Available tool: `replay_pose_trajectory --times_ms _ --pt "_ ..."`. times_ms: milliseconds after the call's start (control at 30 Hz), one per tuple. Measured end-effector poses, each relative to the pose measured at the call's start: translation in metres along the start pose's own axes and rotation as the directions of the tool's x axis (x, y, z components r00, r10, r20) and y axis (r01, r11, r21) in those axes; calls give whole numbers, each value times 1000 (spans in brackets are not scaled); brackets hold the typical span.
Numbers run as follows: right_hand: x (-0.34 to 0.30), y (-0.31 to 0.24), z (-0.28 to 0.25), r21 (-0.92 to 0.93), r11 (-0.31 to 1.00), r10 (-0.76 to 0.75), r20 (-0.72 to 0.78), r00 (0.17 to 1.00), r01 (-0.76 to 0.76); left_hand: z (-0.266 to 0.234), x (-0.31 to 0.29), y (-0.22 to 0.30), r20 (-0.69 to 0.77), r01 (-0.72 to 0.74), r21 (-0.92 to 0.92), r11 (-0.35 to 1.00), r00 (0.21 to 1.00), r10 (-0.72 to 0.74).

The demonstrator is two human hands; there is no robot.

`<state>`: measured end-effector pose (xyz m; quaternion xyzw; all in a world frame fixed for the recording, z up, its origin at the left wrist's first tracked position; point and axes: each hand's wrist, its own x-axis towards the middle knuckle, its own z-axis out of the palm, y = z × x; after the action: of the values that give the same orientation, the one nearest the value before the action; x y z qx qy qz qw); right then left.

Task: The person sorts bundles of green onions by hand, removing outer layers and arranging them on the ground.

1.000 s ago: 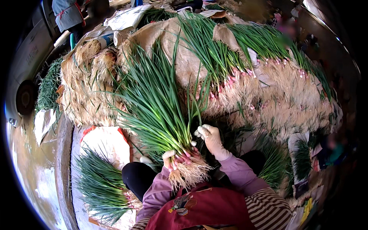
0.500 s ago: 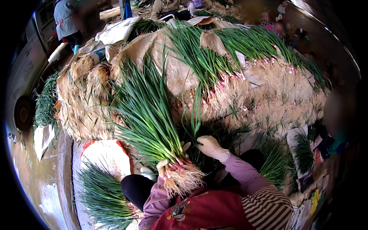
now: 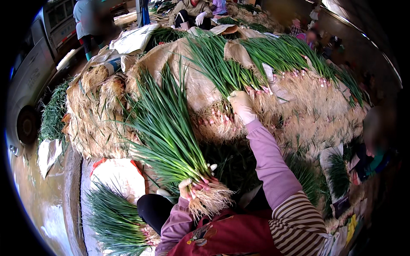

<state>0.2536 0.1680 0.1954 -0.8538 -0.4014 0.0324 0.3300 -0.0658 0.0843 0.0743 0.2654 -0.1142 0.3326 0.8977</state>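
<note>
My left hand [image 3: 186, 189], in a pale glove, is wrapped round the lower stems of a big bunch of spring onions [image 3: 171, 123]. The long green leaves lean away to the far left, and the pink bulbs and straw-coloured roots hang toward my lap. My right hand [image 3: 240, 103], gloved too, reaches out to the near edge of the spring onions lying on the heap [image 3: 226, 70]. Its fingers are curled closed at the stems there; the fingertips are partly hidden among the stalks.
A high stack of root ends [image 3: 307, 106] fills the far side, partly covered by tan sacking [image 3: 200, 83]. Another bunch of spring onions [image 3: 115, 217] lies at lower left beside a white sack [image 3: 117, 177]. Other people sit and stand beyond; a vehicle [image 3: 32, 81] is at left.
My right hand has moved forward from near my knees to the spring onions on the heap, and the loose strands by it are gone from there. My left hand keeps its bunch, shifted slightly.
</note>
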Motion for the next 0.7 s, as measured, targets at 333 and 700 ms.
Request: replay_pose_trajectory --times_ms 333,700 --pt "-194 -21 22 398 795 -568 226 792 457 -75 -27 -11 193 189 -187 964 969 -153" --pt "-199 -11 62 739 533 129 410 903 -411 -27 -5 -13 24 -148 -54 987 988 150"
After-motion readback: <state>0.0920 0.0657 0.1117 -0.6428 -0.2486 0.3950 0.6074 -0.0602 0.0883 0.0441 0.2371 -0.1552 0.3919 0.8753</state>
